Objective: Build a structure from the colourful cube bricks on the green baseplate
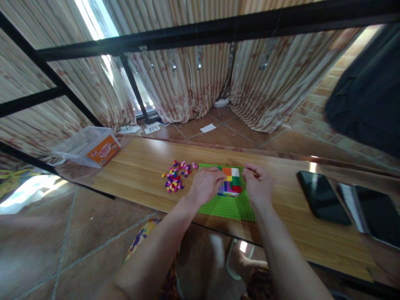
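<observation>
A green studded baseplate (226, 207) lies on a wooden table (140, 166). On it sits a block of joined bricks (231, 180) in orange, white, yellow, green, red, blue and purple. My left hand (206, 183) rests on the plate's left part, fingers curled against the left side of the brick block. My right hand (258, 183) is on the right side of the block, fingers bent inward; what they pinch, if anything, is hidden. A pile of small loose bricks (176, 176) lies just left of the plate.
A clear plastic box with an orange label (90, 146) stands at the table's left end. Two dark phones or tablets (322, 193) (371, 212) lie at the right. A black metal frame (193, 35) crosses above. Curtains hang behind; tiled floor lies below.
</observation>
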Motion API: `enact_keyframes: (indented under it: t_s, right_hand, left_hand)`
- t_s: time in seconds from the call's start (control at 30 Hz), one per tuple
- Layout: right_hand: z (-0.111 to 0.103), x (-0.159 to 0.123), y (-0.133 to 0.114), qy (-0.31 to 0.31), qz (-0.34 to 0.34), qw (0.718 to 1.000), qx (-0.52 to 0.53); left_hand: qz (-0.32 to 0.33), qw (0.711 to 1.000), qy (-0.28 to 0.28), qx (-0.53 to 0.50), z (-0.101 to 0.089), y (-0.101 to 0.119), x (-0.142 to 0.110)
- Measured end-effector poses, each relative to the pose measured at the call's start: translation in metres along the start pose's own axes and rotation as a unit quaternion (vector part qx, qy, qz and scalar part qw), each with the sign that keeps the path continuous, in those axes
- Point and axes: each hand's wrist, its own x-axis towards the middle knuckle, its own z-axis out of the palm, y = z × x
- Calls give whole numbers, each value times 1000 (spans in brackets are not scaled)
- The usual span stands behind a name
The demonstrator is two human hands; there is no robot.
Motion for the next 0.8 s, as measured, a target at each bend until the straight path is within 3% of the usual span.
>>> enact_keyframes:
  t_s: [0.13, 0.3, 0.63, 0.8]
  right_hand:
    - [0, -1, -1, -5, -4, 1000, -4]
    - [-1, -3, -3, -12, -13, 1000, -19]
    - [9, -20, -3, -115, -90, 978, -147]
    - [14, -18, -2, -130, -74, 978, -144]
  left_hand:
    - [-4, 1000, 7, 3, 3, 0, 1]
    - [-56, 998, 24, 7, 3, 4, 1]
    - [-94, 995, 29, 16, 4, 9, -1]
    - [-87, 996, 34, 12, 4, 8, -2]
